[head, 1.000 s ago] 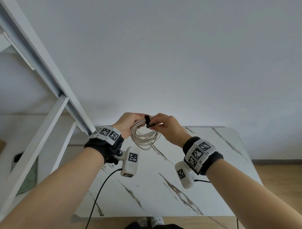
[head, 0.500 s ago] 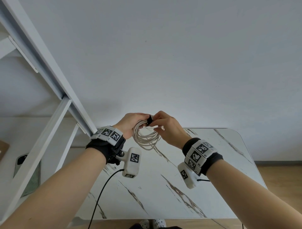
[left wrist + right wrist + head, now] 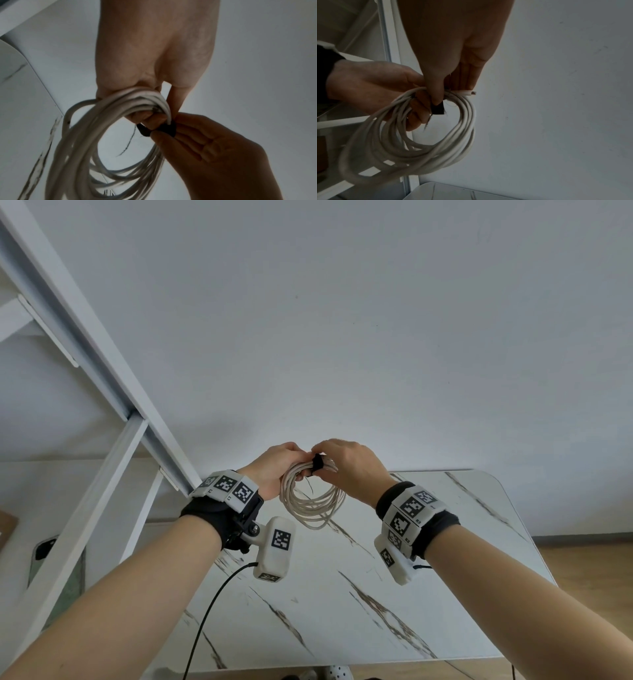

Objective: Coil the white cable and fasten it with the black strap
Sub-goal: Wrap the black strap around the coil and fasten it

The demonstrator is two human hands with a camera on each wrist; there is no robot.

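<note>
Both hands were raised above the far edge of the marble table [image 3: 394,604], which had bare surface toward its right and near edges. The white cable [image 3: 310,503] hung there as a coil of several loops, its ring roughly upright and drooping from the hands toward the table without touching it. One plug end [image 3: 471,93] stuck out sideways at the top of the coil.

The left hand [image 3: 274,470] had its fingers curled through the ring, gripping the bundled strands at the top. The right hand [image 3: 346,467], touching it, pinched the black strap [image 3: 318,463] between thumb and fingertips; the strap crossed the bundle at right angles, right beside the left fingers [image 3: 150,119].

A slanted white frame [image 3: 102,378] stood just left of the table, close to the left wrist. Beyond the frame, a phone [image 3: 42,556] lay low on the left. A thin black lead [image 3: 212,604] ran from the left wrist camera across the table's near edge.
</note>
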